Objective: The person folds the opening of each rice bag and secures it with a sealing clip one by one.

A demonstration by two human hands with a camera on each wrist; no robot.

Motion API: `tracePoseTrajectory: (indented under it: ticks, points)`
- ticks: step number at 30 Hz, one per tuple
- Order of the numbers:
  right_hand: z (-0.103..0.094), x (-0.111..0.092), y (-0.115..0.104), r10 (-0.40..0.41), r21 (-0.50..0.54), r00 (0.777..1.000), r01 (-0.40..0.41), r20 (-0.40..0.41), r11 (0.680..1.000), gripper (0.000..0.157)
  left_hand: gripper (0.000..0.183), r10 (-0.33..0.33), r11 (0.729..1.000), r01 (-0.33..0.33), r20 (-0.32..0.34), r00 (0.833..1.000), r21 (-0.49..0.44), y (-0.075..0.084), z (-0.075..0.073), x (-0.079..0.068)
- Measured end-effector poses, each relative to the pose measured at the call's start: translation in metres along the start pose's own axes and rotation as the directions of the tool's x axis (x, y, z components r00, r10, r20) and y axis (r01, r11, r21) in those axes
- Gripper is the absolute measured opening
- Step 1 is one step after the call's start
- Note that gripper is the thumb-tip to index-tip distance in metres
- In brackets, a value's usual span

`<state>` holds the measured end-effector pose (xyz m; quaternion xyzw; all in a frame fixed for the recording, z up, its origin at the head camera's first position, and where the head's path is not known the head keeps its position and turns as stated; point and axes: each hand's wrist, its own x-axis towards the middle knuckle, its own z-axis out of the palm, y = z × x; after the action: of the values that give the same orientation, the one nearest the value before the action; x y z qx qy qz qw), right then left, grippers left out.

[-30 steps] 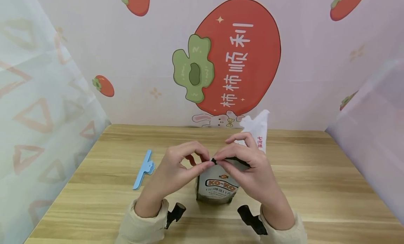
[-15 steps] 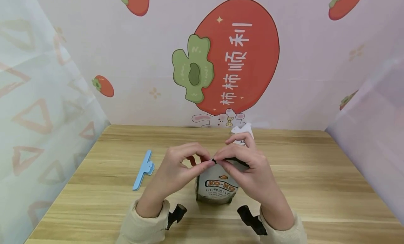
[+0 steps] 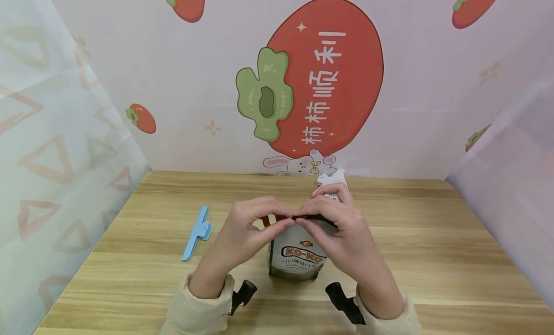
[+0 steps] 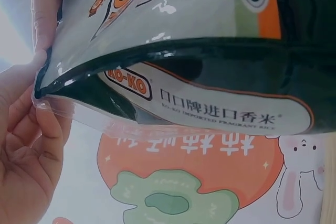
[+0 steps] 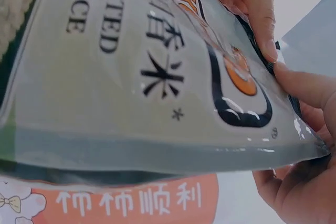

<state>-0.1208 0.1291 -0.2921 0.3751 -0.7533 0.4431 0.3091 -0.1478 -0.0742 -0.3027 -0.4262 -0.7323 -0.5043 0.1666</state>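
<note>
A KO-KO rice bag [image 3: 298,263] stands upright on the wooden table between both hands. My left hand [image 3: 244,224] pinches the bag's dark top edge between thumb and fingers. Close beside it, my right hand [image 3: 346,229] pinches the same edge, its outer fingers raised. The left wrist view shows the bag's folded side gusset [image 4: 210,98] with its dark green border. Grains of rice [image 5: 13,3] show through a window in the right wrist view. A light blue bag clip [image 3: 199,234] lies to the left of my left hand.
Behind my right hand a white object with a cut-out-shaped top [image 3: 332,177] is partly hidden. Wood-grain tabletop [image 3: 433,258] extends on both sides. Printed cloth walls [image 3: 195,84] enclose the back and sides. Black wrist mounts [image 3: 345,302] jut inward from the sleeves.
The white object behind my right hand has dropped lower and shifted left, its red lettering now out of sight. The fingers along the bag's top edge have flattened slightly; the bag stays in place.
</note>
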Motion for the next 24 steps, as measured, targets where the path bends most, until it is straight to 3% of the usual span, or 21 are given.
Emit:
tracePoseTrajectory:
  ticks: [4,7,11,13,24]
  points:
    - [0.0025,0.0,0.0008,-0.016,-0.007,0.999,0.016,-0.038,1.0,0.012,0.01,0.025,1.0,-0.025,-0.001,1.0,0.007,-0.0003,-0.001,0.0005]
    - [0.0037,-0.0004,0.0007,-0.022,-0.008,0.998,0.022,-0.058,1.0,0.003,0.009,0.038,0.999,-0.038,-0.001,0.999,0.011,-0.0003,-0.0023,-0.0004]
    - [0.0043,-0.0003,0.0005,-0.025,-0.01,0.996,0.024,-0.082,1.0,0.023,0.01,0.049,0.999,-0.049,0.007,0.999,0.011,-0.0014,-0.0038,-0.0012]
    - [0.0044,-0.0002,0.0008,-0.024,-0.01,0.995,0.023,-0.094,1.0,0.026,0.01,0.053,0.998,-0.053,0.013,0.999,0.014,-0.0023,-0.0044,-0.0013]
    - [0.0047,-0.0005,0.0019,0.018,0.033,0.99,-0.014,-0.139,0.999,0.027,0.012,0.048,0.998,-0.05,0.044,0.998,0.037,-0.0068,-0.0085,-0.0025]
